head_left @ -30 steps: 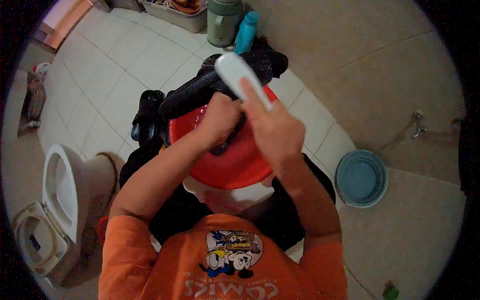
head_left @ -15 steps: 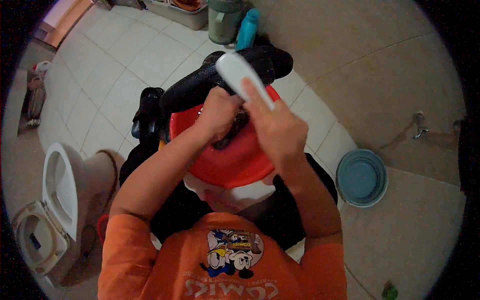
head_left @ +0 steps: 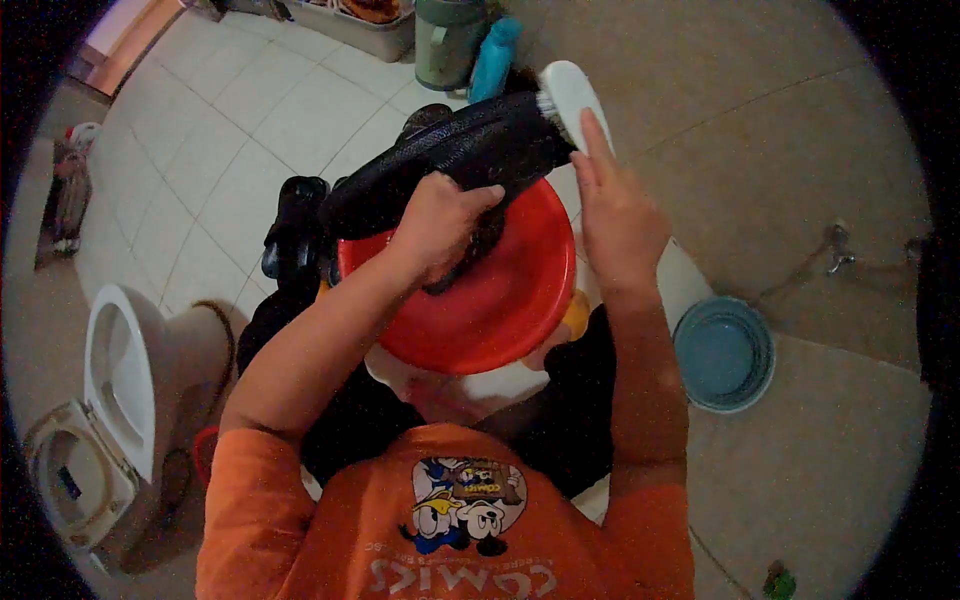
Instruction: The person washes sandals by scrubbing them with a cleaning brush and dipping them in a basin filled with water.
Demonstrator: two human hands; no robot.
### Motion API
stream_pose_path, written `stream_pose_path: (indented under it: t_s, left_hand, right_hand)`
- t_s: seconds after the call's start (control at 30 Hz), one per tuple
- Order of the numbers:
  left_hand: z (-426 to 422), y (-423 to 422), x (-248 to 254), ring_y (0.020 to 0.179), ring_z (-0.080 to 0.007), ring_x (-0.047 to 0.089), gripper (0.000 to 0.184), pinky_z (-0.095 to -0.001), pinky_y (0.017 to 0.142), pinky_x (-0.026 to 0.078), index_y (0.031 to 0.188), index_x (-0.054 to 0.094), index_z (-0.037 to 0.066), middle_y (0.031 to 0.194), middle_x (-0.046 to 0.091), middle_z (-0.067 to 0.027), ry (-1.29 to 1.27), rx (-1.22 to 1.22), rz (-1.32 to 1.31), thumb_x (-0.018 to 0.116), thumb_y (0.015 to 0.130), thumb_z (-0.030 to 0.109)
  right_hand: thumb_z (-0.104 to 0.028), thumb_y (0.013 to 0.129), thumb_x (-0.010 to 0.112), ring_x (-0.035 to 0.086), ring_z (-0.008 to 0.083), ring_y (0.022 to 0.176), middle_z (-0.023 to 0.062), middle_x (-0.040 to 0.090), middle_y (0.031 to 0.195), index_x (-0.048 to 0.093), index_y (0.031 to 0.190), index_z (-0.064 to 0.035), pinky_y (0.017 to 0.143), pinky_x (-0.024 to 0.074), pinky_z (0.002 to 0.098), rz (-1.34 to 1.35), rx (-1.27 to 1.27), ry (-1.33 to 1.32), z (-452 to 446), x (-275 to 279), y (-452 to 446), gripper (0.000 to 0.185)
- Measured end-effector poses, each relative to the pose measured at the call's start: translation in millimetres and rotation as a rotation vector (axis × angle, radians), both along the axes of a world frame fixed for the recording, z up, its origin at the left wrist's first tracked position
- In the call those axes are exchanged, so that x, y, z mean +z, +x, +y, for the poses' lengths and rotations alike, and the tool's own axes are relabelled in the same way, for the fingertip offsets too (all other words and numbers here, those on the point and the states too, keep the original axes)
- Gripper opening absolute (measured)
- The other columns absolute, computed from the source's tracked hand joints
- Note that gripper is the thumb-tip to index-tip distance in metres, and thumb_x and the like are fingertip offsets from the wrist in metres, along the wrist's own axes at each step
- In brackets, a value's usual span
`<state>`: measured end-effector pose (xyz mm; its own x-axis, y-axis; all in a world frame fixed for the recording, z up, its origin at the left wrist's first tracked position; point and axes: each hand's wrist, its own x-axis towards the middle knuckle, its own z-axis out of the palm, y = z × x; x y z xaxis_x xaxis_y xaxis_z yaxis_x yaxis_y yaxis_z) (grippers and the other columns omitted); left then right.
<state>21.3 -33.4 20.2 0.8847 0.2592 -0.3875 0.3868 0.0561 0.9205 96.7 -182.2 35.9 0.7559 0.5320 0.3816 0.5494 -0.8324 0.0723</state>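
Observation:
A long black slipper (head_left: 470, 140) is held tilted over a red basin (head_left: 500, 315). My left hand (head_left: 440, 225) is closed around its middle, the thumb lying along its near edge. A white brush (head_left: 578, 100) is in my right hand (head_left: 622, 215), with its bristles against the slipper's far right end. Part of the slipper under my left hand is hidden. The basin stands between my knees.
More black footwear (head_left: 297, 225) lies on the tiles to the left. A blue bottle (head_left: 494, 62) and a green jug (head_left: 447, 45) stand beyond. A grey-blue tub (head_left: 724, 355) sits at right, below a wall tap (head_left: 840, 250). A toilet (head_left: 125, 370) is at left.
My right hand has moved right with the brush, from the slipper's middle to its far right end. My left hand keeps its hold, and the slipper has barely shifted.

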Motion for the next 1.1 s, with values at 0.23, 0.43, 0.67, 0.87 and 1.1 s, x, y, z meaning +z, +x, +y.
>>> stream_pose_path:
  t_s: [0.23,0.43,0.67,0.87,1.1]
  left_hand:
    - [17.5,7.1,-47.4,0.099,-0.0257,0.049,0.030,-0.0350,0.090,0.035,0.108,0.047,0.002,0.108,0.052,-0.0120,-1.333,0.066,-0.510,0.040,0.087,0.022]
    - [24.1,8.4,-25.7,0.118,-0.0276,0.037,0.050,-0.0387,0.102,0.024,0.123,0.036,0.002,0.126,0.040,-0.0147,-1.467,0.113,-0.519,0.025,0.091,0.039]
    - [26.0,3.0,-26.3,0.115,-0.0255,0.040,0.044,-0.0379,0.100,0.029,0.119,0.040,0.003,0.122,0.044,-0.0132,-1.403,0.076,-0.499,0.037,0.089,0.034]
    - [25.6,12.2,-33.8,0.113,-0.0250,0.043,0.039,-0.0372,0.100,0.029,0.118,0.041,0.001,0.121,0.045,-0.0139,-1.396,0.210,-0.514,0.038,0.090,0.028]
    - [48.0,6.2,-35.7,0.115,-0.0293,0.040,0.043,-0.0406,0.102,0.024,0.119,0.038,-0.003,0.122,0.043,-0.0176,-1.656,0.107,-0.570,0.027,0.092,0.029]
  right_hand:
    - [-0.038,0.079,0.054,0.046,0.0188,0.039,0.0026,0.041,0.055,0.042,0.121,-0.0372,0.034,0.0376,0.0306,-0.043,0.211,-0.039,11.7,-21.2,-44.1,0.044]
    - [-0.038,0.081,0.051,0.048,0.0197,0.042,0.0040,0.044,0.056,0.040,0.123,-0.0359,0.035,0.0388,0.0338,-0.054,0.113,0.014,4.0,-17.7,-17.2,0.043]
    - [-0.030,0.075,0.061,0.048,0.0197,0.047,0.0034,0.043,0.057,0.046,0.120,-0.0314,0.042,0.0401,0.0326,-0.005,0.276,0.113,9.5,-23.4,-42.4,0.048]
    - [-0.039,0.079,0.053,0.051,0.0224,0.043,0.0058,0.046,0.058,0.041,0.123,-0.0336,0.037,0.0423,0.0367,-0.074,0.144,0.189,5.2,-24.7,-16.9,0.047]
    - [-0.038,0.080,0.053,0.050,0.0226,0.043,0.0062,0.048,0.059,0.038,0.125,-0.0271,0.037,0.0429,0.0363,-0.027,0.237,0.125,13.8,-36.0,-25.4,0.049]
